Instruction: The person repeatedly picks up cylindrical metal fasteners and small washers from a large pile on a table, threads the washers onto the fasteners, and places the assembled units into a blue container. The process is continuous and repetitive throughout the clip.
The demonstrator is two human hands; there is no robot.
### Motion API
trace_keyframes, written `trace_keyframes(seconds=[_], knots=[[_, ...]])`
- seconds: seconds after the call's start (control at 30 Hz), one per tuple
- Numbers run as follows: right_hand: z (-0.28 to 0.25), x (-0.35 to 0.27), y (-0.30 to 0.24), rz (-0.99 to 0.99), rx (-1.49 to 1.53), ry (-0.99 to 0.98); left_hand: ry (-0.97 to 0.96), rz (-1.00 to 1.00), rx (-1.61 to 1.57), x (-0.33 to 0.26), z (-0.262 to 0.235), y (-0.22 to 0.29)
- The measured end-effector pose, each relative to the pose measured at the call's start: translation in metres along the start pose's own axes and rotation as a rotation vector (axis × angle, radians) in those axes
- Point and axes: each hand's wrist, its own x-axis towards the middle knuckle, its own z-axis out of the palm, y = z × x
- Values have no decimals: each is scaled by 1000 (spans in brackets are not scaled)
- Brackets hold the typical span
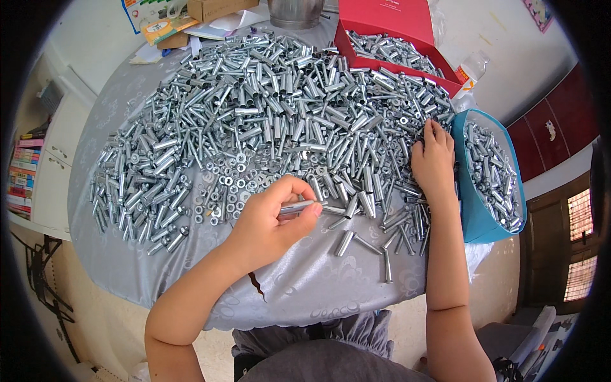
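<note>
My left hand (270, 223) pinches a thin metal bolt (299, 206) over the near part of the table. A big heap of silver metal sleeves (280, 95) covers the round table, with many small nuts and washers (229, 184) lying just left of that hand. My right hand (434, 160) rests palm down on the sleeves at the heap's right edge, fingers reaching into them; whether it grips one is hidden. Right beside it stands a blue bag (477, 210) full of finished metal parts.
The table wears a grey patterned cloth (299, 286). A red box (394, 38) holding more metal parts sits at the back right, a plastic bottle (471, 67) next to it, a metal pot (294, 13) and cardboard boxes (213, 7) at the back. Books (19, 172) are stacked far left.
</note>
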Motion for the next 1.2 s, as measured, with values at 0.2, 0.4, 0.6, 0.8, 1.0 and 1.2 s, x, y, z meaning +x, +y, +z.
trace_keyframes(seconds=[0.2, 0.4, 0.6, 0.8, 1.0, 1.2], knots=[[-9, 3, 1, 29, 119, 6, 5, -1, 24, 0, 0, 2], [-9, 6, 8, 4, 92, 6, 14, -5, 28, 0, 0, 2], [-16, 7, 3, 12, 132, -29, 30, 7, 43, -1, 0, 1], [-11, 6, 3, -52, 129, 47, 23, 6, 71, 0, 1, 0], [-11, 8, 4, -35, 98, 24, 33, 9, 64, -1, 0, 0], [-13, 8, 6, -11, 121, -18, 35, 18, 75, -1, 1, 0]])
